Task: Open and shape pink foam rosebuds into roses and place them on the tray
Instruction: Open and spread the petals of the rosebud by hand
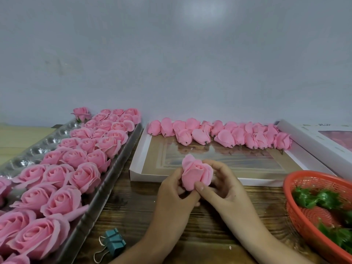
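Note:
A pink foam rosebud [196, 173], partly opened, stands upright between both hands above the wooden table. My left hand [174, 195] grips its left side and base with curled fingers. My right hand [223, 185] holds its right side, thumb pressed on the lower front petal. The long clear plastic tray [106, 180] on the left carries several rows of opened pink roses [76, 174]. Several closed rosebuds [224, 135] lie in a row at the back of a shallow white box lid [137, 162].
A red mesh basket [297, 212] with green plastic leaves [323, 201] sits at the right front. A teal binder clip [112, 242] lies near the tray's front end. A white box [323, 141] stands at the far right. A grey wall is behind.

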